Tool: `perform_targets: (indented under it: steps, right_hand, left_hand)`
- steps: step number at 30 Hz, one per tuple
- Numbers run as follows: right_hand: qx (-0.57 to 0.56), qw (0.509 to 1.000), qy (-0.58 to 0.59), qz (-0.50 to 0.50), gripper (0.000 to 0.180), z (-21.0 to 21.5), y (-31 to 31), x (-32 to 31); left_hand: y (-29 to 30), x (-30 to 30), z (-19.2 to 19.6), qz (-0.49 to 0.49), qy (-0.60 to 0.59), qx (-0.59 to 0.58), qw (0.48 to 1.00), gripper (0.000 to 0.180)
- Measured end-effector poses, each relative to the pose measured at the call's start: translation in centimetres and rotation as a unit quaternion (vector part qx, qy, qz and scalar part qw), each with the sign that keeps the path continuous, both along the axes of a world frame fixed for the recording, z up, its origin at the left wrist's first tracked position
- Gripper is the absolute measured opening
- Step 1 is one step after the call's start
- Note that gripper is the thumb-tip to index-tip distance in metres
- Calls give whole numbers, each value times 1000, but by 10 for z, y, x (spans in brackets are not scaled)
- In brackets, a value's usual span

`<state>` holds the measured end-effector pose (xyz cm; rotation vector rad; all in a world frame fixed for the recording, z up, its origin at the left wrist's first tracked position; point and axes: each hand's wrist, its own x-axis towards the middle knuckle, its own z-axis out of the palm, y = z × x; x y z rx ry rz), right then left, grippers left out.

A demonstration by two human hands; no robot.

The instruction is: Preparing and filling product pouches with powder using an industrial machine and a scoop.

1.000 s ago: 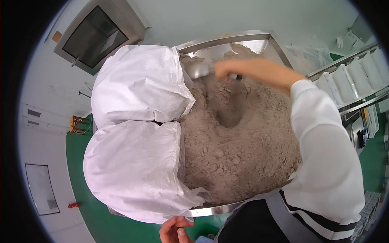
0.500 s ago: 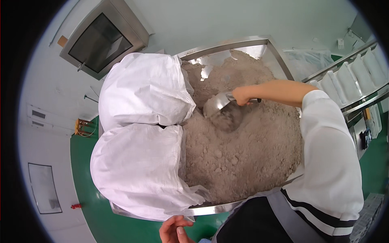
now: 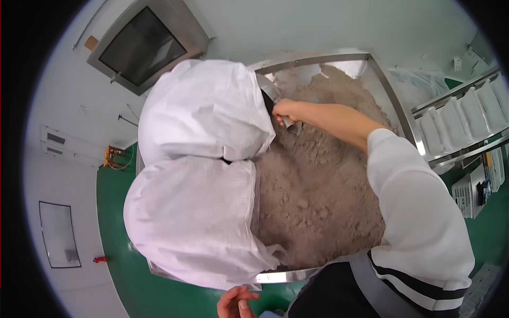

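My right hand (image 3: pixel 284 108) grips the handle of a metal scoop (image 3: pixel 269 89). The scoop's bowl sits at the mouth of the far white sack (image 3: pixel 204 108), partly hidden by the sack's edge and my hand. Lumpy grey-brown powder (image 3: pixel 323 191) covers much of a steel tray (image 3: pixel 291 275). Nearer to me lies a second bulging white sack (image 3: pixel 191 217), its mouth also facing the powder. My left hand (image 3: pixel 237 302) hovers beside the tray's near edge with loosely bent fingers, thumb apart, holding nothing.
A rack with white trays or bags (image 3: pixel 461 116) stands to the right. Below it is a white plastic basket (image 3: pixel 466 196). A steel-framed window hatch (image 3: pixel 143 45) is in the far left wall. Green floor (image 3: pixel 119 228) surrounds the tray.
My right hand has carried the scoop from the middle of the powder, up and left to the far sack's mouth. The whole view has shifted slightly; my left hand keeps its pose.
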<state>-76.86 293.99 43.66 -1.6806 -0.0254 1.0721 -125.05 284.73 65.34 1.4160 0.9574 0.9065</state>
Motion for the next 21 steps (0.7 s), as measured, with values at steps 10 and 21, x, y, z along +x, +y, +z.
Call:
perform_targets:
  steps: [10,21]
  right_hand:
    - [-134,979,-41,145,16,-21,-69,-58]
    - [-205,905,-105,357,19,48,-182,-31]
  left_hand:
    - [-4,-9,1,12,-18,-2,1000,16]
    - [-21,30,14,-60,-10,25,998,16]
